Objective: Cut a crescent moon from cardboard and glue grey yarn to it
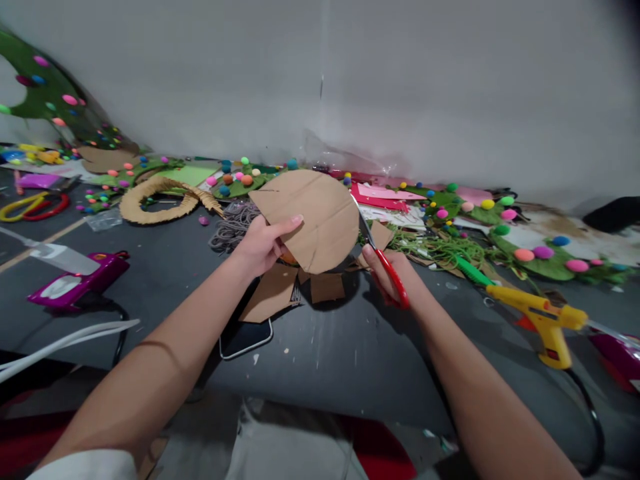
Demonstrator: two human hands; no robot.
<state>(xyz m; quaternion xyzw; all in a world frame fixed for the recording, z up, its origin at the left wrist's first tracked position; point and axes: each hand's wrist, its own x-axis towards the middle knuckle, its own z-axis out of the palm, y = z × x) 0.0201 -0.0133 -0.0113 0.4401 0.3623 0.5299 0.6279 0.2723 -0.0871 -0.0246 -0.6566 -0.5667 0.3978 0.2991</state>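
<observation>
My left hand (267, 243) grips a brown cardboard piece (315, 217) at its lower left, thumb on top and fingers underneath. The cardboard is raised above the table; its right side is rounded and its left side has straight, angled edges. In my right hand (387, 270) is a pair of red-handled scissors (390, 273), fingers closed around the handles. The blades point up and away, at the right edge of the cardboard. Under the held piece lie cardboard scraps (273, 291), partly over a phone (246, 339).
A yellow glue gun (540, 319) lies at the right, a purple glue gun (80, 283) at the left. A cardboard ring (160, 212) and grey yarn (235, 227) sit behind my left hand. Green pieces with colourful pompoms (555, 257) line the wall. Another pair of scissors (35, 207) lies far left.
</observation>
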